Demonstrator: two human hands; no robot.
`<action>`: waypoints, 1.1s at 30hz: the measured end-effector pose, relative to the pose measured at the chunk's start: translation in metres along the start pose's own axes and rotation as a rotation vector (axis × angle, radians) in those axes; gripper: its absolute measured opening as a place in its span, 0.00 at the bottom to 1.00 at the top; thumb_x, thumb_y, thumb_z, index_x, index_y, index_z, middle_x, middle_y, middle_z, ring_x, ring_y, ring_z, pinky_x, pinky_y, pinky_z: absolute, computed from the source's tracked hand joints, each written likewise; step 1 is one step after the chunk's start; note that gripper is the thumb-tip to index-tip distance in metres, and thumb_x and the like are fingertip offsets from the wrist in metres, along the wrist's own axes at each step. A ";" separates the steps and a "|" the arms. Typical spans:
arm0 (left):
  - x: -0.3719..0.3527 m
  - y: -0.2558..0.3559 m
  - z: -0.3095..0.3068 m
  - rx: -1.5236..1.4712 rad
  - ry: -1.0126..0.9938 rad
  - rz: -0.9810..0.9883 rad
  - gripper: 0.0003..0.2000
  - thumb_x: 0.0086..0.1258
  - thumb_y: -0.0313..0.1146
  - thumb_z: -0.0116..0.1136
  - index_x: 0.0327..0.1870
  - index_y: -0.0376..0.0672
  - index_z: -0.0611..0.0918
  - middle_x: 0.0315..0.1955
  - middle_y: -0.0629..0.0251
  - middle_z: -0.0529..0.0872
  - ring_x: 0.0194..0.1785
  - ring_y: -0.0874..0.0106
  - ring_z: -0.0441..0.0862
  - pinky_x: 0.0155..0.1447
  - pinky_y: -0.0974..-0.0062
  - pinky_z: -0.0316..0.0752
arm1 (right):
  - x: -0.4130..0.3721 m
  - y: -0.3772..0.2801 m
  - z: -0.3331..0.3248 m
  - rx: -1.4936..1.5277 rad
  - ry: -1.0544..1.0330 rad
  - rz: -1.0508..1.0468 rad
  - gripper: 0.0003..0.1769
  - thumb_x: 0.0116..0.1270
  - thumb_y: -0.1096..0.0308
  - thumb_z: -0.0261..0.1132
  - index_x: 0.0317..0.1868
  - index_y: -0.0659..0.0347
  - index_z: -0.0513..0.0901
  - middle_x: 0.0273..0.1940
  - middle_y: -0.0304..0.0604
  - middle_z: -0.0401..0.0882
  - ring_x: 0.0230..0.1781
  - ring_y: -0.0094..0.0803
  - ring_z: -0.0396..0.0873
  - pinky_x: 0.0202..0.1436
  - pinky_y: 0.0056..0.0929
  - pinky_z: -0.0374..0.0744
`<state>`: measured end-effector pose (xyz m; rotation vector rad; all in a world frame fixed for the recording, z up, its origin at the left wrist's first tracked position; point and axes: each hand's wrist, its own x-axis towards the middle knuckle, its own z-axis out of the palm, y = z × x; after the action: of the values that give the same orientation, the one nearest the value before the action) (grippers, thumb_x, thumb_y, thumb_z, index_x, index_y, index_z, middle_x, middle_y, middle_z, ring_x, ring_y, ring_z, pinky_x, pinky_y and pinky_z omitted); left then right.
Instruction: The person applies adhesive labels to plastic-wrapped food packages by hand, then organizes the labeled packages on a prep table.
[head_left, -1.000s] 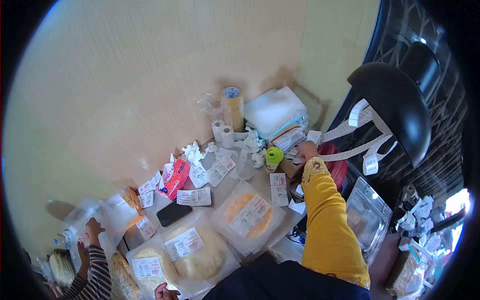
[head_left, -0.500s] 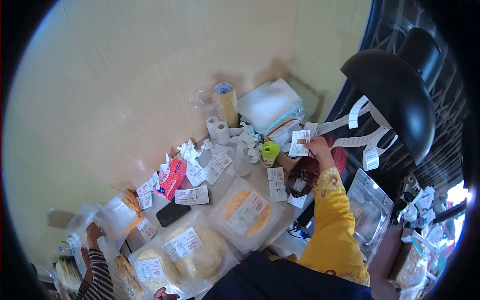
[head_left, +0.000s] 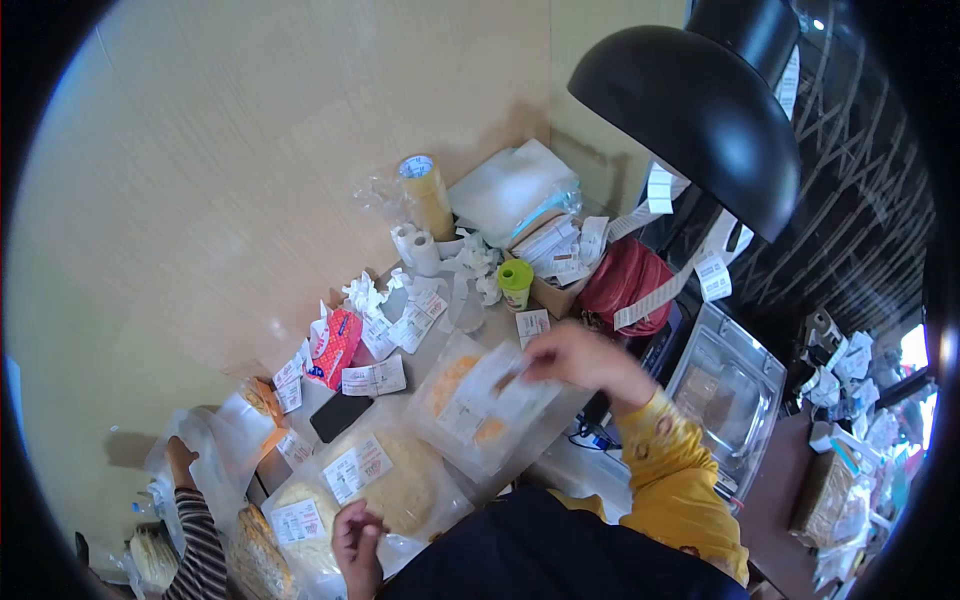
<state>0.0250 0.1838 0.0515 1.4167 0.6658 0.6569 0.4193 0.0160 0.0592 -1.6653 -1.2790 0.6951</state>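
My right hand (head_left: 590,362), in a yellow sleeve, pinches a whitish paper slip (head_left: 508,385), blurred by motion. It is over a clear bag with orange contents (head_left: 452,392), whose label is partly hidden. My left hand (head_left: 358,545) is loosely curled, thumb and fingers apart, holding nothing visible. Close by it lie labelled clear bags of pale round flat food, one larger bag (head_left: 410,495) and one smaller bag (head_left: 305,510). A black phone (head_left: 340,416) rests behind these bags.
A lamp (head_left: 690,110) hangs over the right side. Tape rolls (head_left: 425,195), a green-lidded cup (head_left: 515,283), a box of slips (head_left: 560,292), a red bag (head_left: 630,285) and a tissue pack (head_left: 335,345) stand behind. At left, another person's striped sleeve (head_left: 198,545) reaches in.
My right hand has come from the box of slips toward me, over the orange-filled bag, with a paper slip. My left hand has risen further into view. The camera has turned right.
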 end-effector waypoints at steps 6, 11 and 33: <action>0.027 0.027 0.058 0.366 -0.408 -0.054 0.22 0.61 0.25 0.60 0.57 0.37 0.72 0.44 0.59 0.81 0.42 0.74 0.79 0.46 0.77 0.75 | -0.009 -0.058 0.135 -0.050 -0.230 -0.283 0.08 0.59 0.63 0.59 0.32 0.58 0.81 0.30 0.46 0.79 0.35 0.45 0.77 0.40 0.40 0.74; 0.027 0.015 0.053 0.319 -0.333 -0.258 0.08 0.64 0.25 0.57 0.43 0.33 0.79 0.32 0.62 0.85 0.34 0.75 0.81 0.44 0.78 0.75 | -0.015 -0.060 0.150 -0.033 -0.281 -0.178 0.09 0.61 0.63 0.60 0.38 0.59 0.79 0.34 0.46 0.78 0.38 0.44 0.77 0.42 0.38 0.74; 0.028 -0.037 0.005 0.055 0.250 -0.064 0.24 0.59 0.15 0.48 0.59 0.36 0.66 0.46 0.58 0.79 0.49 0.71 0.77 0.55 0.74 0.71 | 0.140 0.161 0.060 -0.496 0.250 0.029 0.08 0.56 0.70 0.56 0.34 0.59 0.81 0.35 0.51 0.81 0.39 0.48 0.79 0.42 0.45 0.75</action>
<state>0.0482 0.2000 0.0137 1.3694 0.9282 0.7768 0.4829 0.1577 -0.0991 -2.0941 -1.3121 0.1755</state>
